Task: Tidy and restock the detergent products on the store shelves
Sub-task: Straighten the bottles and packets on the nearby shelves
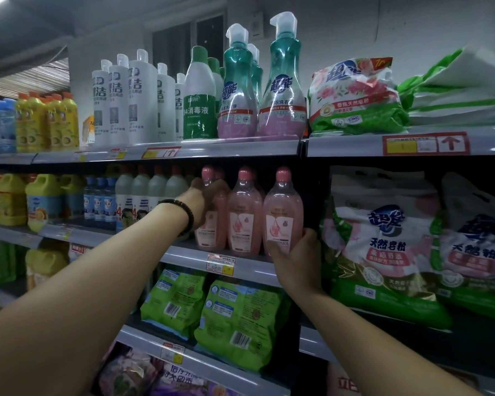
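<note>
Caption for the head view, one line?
Left hand grips the leftmost pink detergent bottle, right hand the rightmost, on the shelf.

head cam | worn on person's head | faces store shelves | near | single view

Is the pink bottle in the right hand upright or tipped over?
Upright: the pink bottle has its cap straight above its base, which the right hand grips.

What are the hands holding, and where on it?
Left hand grips the leftmost pink bottle near its shoulder; right hand grips the rightmost pink bottle at its base.
</note>
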